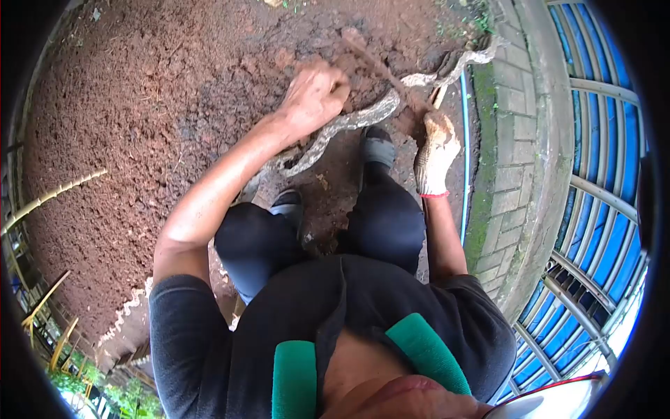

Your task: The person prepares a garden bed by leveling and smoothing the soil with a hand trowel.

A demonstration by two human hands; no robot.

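My left hand (317, 98), bare, is over loose brown soil (209, 98), with its fingers curled in; whatever they hold, if anything, is hidden. My right hand (438, 150), in a pale knitted glove with a red cuff edge, is closed round the handle of a soil-caked tool (384, 70). The tool's long brown blade points up and left over the dug soil. Between the hands runs a wavy, pale, rough edging strip (363, 119), which continues toward the upper right past the tool.
My shoes (378, 148) are on bare ground below the strip. At the right lie a thin light-blue pipe (465, 153), a mossy brick kerb (513, 153) and blue corrugated panels (606, 140) with metal bars. A bamboo stick (56, 195) juts in at the left.
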